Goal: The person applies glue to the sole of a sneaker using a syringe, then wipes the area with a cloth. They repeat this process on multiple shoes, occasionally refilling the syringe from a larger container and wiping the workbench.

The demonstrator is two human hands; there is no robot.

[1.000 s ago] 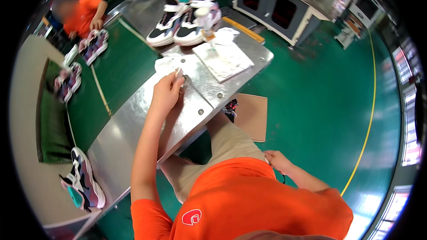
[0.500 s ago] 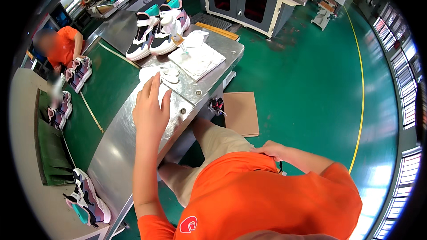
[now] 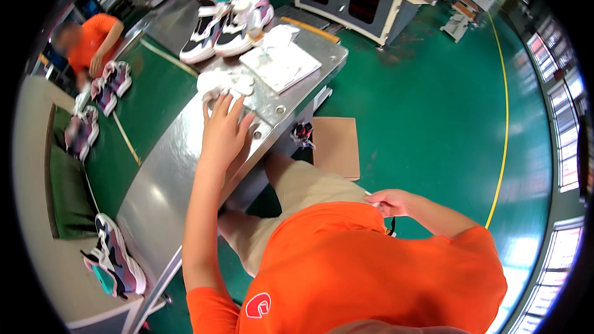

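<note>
My left hand [image 3: 226, 125] reaches over the metal table [image 3: 167, 170], fingers spread. Its fingertips are at the near edge of a crumpled white, glove-like cloth [image 3: 224, 80]; whether they touch it I cannot tell. Beyond the cloth stands a pair of multicoloured sneakers [image 3: 230, 34] with white soles and turquoise linings. To their right lies a folded white cloth [image 3: 286, 67]. Down at my hip, my right hand [image 3: 390, 201] is closed beside my shorts, fingers curled round a small whitish thing that is mostly hidden.
A person in orange [image 3: 93, 40] works at the green conveyor belt [image 3: 151, 99] on the left, near more sneakers [image 3: 114, 80]. Another sneaker [image 3: 114, 260] lies at the lower left. Cardboard [image 3: 336, 148] lies on the floor beside the table. A grey cabinet [image 3: 343, 0] stands ahead.
My left hand has moved right and come down toward the crumpled white cloth, its fingers spreading. My right hand has shifted slightly at my hip, and a whitish bit now shows at its fingertips.
</note>
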